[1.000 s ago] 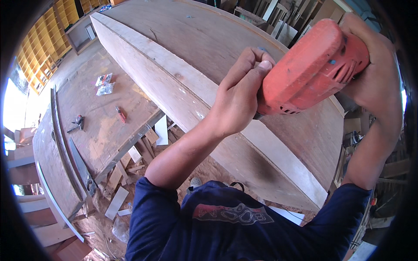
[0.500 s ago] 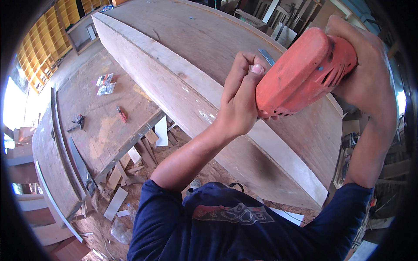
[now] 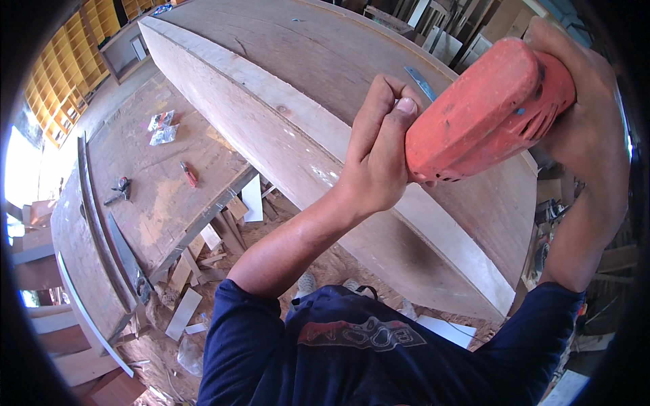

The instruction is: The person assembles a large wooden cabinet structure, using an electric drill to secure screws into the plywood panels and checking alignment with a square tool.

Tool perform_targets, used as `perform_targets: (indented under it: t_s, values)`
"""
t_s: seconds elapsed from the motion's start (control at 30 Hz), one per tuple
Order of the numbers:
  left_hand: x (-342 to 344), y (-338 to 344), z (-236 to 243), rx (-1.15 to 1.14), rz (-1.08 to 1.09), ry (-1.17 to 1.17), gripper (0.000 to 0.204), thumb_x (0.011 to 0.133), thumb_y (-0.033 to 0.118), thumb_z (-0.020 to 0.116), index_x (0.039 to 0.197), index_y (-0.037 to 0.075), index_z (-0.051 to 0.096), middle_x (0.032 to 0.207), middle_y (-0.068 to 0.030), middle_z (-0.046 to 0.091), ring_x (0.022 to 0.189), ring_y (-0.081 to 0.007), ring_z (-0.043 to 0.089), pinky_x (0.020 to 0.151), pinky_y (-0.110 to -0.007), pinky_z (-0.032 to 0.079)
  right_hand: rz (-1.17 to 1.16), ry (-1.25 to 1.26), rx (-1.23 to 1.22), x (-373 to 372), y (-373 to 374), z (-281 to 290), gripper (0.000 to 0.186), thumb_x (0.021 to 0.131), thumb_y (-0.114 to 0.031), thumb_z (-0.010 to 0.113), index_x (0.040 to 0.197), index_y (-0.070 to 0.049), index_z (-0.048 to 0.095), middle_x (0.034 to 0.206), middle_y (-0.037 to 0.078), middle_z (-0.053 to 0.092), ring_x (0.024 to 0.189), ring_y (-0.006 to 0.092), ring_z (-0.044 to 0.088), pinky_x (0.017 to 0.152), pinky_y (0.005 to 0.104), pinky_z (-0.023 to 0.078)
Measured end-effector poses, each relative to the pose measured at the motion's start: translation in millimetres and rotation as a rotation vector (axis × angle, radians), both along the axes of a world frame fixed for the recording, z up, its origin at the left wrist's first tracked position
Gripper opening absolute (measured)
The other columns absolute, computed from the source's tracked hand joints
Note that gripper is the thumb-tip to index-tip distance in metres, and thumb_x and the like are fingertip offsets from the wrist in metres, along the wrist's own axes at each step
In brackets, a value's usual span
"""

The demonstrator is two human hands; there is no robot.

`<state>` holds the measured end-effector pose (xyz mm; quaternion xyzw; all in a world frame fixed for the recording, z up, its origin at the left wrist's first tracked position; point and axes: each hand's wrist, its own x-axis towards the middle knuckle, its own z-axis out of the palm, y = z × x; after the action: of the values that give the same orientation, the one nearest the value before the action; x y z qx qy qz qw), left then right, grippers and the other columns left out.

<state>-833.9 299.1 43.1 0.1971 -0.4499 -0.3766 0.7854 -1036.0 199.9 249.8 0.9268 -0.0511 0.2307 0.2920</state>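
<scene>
A worn red power tool [image 3: 481, 108] with vent slots in its housing is held up over a long wooden panel frame [image 3: 284, 145]. Curled against the tool's left end, with its thumb bent on top, is my left hand [image 3: 376, 159]; fingertips show under the casing. My right hand [image 3: 586, 115] wraps round the rear end, its fingers mostly hidden. The tool's working end is out of sight beneath the casing. Just beyond my left hand, a bluish metal strip [image 3: 421, 82] lies on the panel's brown face [image 3: 325, 61].
At left, a stained worktable [image 3: 152, 216] bears red-handled pliers [image 3: 189, 174], a dark hand tool [image 3: 120, 190], small plastic packets [image 3: 162, 128] and a handsaw [image 3: 127, 254]. Wood offcuts [image 3: 183, 314] litter the floor. Yellow shelving [image 3: 61, 74] stands at far left, stacked boards [image 3: 447, 47] at the back.
Both hands and the red tool have shifted slightly to the right together. My grip looks the same, and the view has tilted a little.
</scene>
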Motion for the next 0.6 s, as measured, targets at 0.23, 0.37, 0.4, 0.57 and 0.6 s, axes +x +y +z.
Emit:
perform_targets:
  t_s: [0.23,0.37,0.4,0.57,0.6]
  values:
    - [0.8,-7.7,3.6,0.029,-0.022,0.010,0.016,0.118,0.016,0.032,0.111,0.006,0.043,0.093,-0.0073,0.056,0.056,-0.0108,0.058,0.047,-0.029,0.053,-0.004,-0.020,0.162,-3.3,-17.7,-4.6,0.092,0.063,0.003,0.099,0.148,-0.005,0.064,0.124,0.017,0.075,0.111,0.0341,0.074,0.098,0.0381,0.058]
    - [0.0,-9.8,4.7,0.066,-0.026,0.033,0.015,0.117,0.014,0.032,0.111,0.006,0.044,0.092,-0.0070,0.056,0.055,-0.0103,0.057,0.046,-0.028,0.053,-0.030,0.000,0.245,-5.9,-28.7,-1.8,0.091,0.065,0.003,0.099,0.148,-0.004,0.063,0.125,0.018,0.075,0.110,0.0342,0.075,0.098,0.0389,0.058]
    - [0.0,-10.9,4.4,0.064,-0.012,0.024,0.015,0.117,0.013,0.032,0.111,0.006,0.044,0.092,-0.0069,0.056,0.055,-0.0102,0.057,0.046,-0.028,0.052,0.000,-0.006,0.226,-7.3,-31.0,-2.4,0.091,0.065,0.002,0.100,0.148,-0.004,0.063,0.125,0.018,0.075,0.109,0.0344,0.075,0.098,0.0392,0.058]
    - [4.0,-19.8,-0.1,0.043,0.023,-0.102,0.025,0.118,0.019,0.029,0.124,0.004,0.047,0.099,-0.0140,0.068,0.061,-0.0211,0.072,0.046,-0.031,0.058,-0.040,0.009,0.129,-18.2,-40.9,-2.7,0.098,0.063,-0.003,0.103,0.152,-0.006,0.061,0.125,0.017,0.075,0.114,0.0341,0.074,0.102,0.0410,0.056]
    - [4.1,-22.0,-1.2,0.040,0.014,-0.104,0.024,0.118,0.019,0.029,0.123,0.004,0.047,0.099,-0.0141,0.068,0.061,-0.0211,0.072,0.046,-0.031,0.057,-0.081,0.008,0.093,-21.9,-41.1,-3.4,0.100,0.062,-0.004,0.103,0.153,-0.007,0.061,0.126,0.017,0.074,0.116,0.0340,0.073,0.103,0.0413,0.056]
